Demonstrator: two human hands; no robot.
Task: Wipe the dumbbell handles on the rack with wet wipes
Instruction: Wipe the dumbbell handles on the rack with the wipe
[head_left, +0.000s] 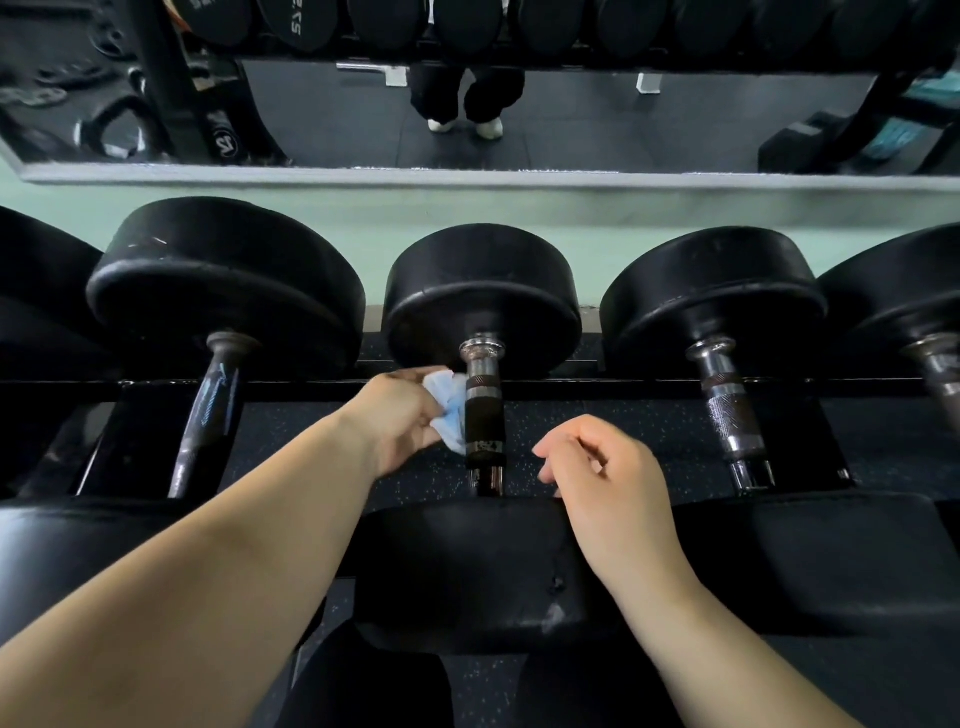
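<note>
The middle dumbbell handle (484, 415) runs 12 to 6. The nearer left hand (400, 415) pinches the wipe (448, 410) at its 9 o'clock side, seemingly touching. The right hand (608, 478) hovers at 4, loosely curled and empty.

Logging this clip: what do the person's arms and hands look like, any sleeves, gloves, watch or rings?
The left forearm and right forearm are bare to the frame's edge, no sleeves showing. The left hand and right hand wear no gloves; no watch, bracelet, ring or marking is visible on the wrists or the fingers that show.
</note>
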